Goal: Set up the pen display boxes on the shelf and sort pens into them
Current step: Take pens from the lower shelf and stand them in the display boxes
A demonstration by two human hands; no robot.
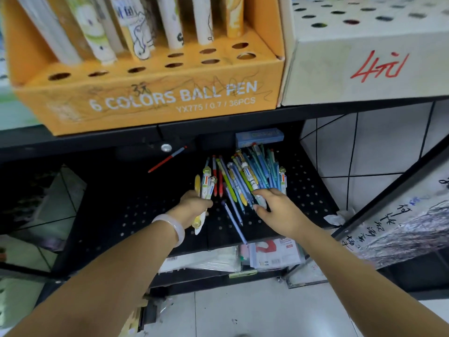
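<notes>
An orange pen display box (158, 100), printed "6 COLORS BALL PEN", stands on the upper shelf with several fat pens in its back holes. Beside it on the right sits a white display box (364, 69) with rows of holes. On the black perforated lower shelf (136, 210) lies a heap of loose pens (245, 176). My left hand (194, 207) grips a bunch of thick multi-colour pens (204, 188). At the near edge of the heap, my right hand (274, 210) pinches a pen.
A single red pen (167, 159) lies apart at the shelf's back left. A small blue box (259, 136) sits behind the heap. Packets and papers (243, 259) lie on the level below. White tiled floor and a leaning printed board (401, 220) are at the right.
</notes>
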